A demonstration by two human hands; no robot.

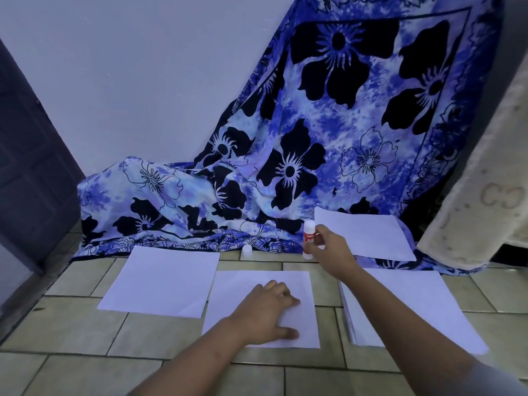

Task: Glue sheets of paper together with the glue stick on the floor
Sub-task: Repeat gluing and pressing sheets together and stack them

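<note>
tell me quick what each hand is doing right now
Left hand: open, pressed flat on the middle sheet of paper.
Right hand: closed around the upright glue stick.

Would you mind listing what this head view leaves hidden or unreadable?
- Glue stick label: too small and blurred to read; the right hand covers part of it.
- Whether glue is already on the middle sheet: not visible, and the left hand covers part of it.
- Number of sheets in the paper stack: edges too fine; the right forearm crosses it.
- What the flowered cloth drapes over: hidden by the cloth.
</note>
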